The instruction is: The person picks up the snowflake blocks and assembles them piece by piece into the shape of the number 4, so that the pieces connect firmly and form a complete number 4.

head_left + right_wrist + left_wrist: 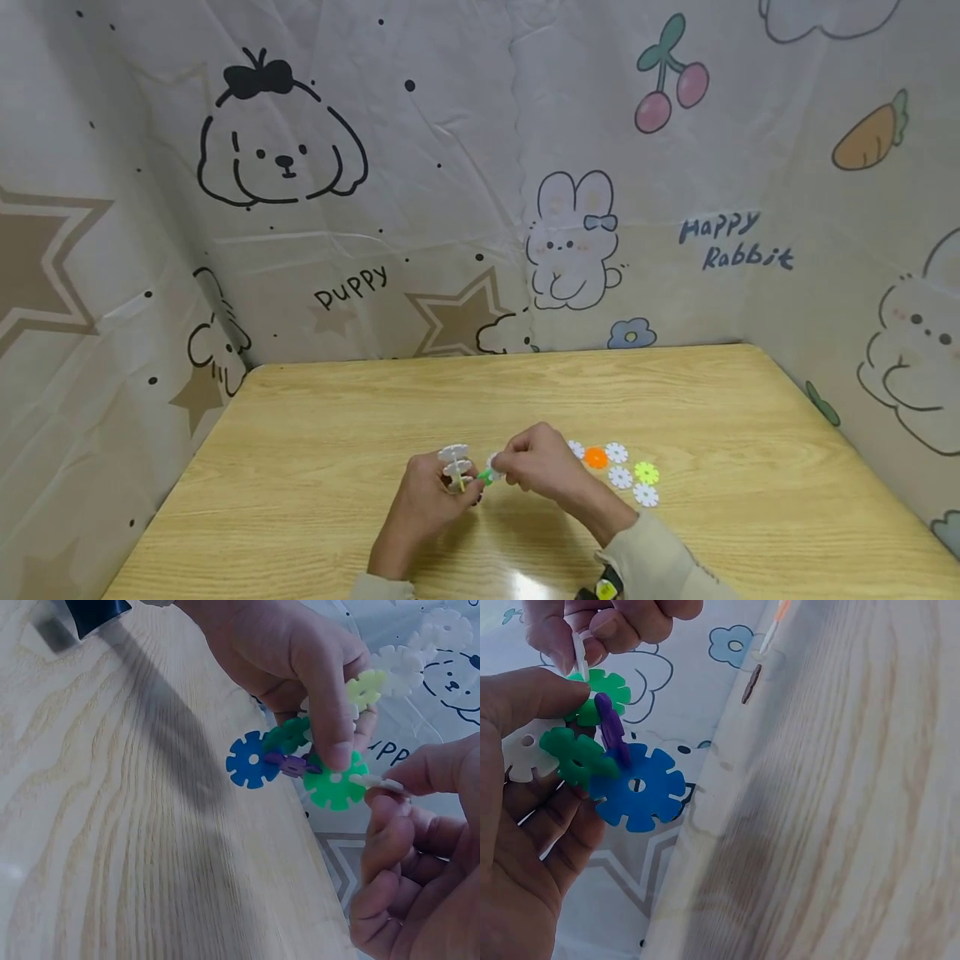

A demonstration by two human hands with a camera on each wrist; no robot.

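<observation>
Nearest, the two sleeves [667,562] and a dark wristband [606,582] lie on the near side of the chain of notched discs, cut off by the lower edge of the head view. The chain [289,735] is held above the table [315,500]. The left hand [437,492] grips it, thumb pressed on the bright green disc [346,795]; the right hand [543,462], at the chain's right, pinches a white disc [377,782] that meets the bright green disc.

The chain's long axis runs aslant in the right wrist view, from the blue disc [656,787] through the dark green disc [577,754] to the yellow disc [365,688] and the pale end discs [397,669]. In the head view the pale end points upward. The purple disc [610,727], nearly edge-on, leads off to the bright green disc as a side branch. The left hand hides the chain's middle; the joints there cannot be made out.

To the right of the chain lie an orange disc [596,458], a lime disc [647,473] and several loose white discs [620,477], one partly covered by the right hand. Beyond the chain and table hangs a printed cloth [442,208], its side figures cut off.
</observation>
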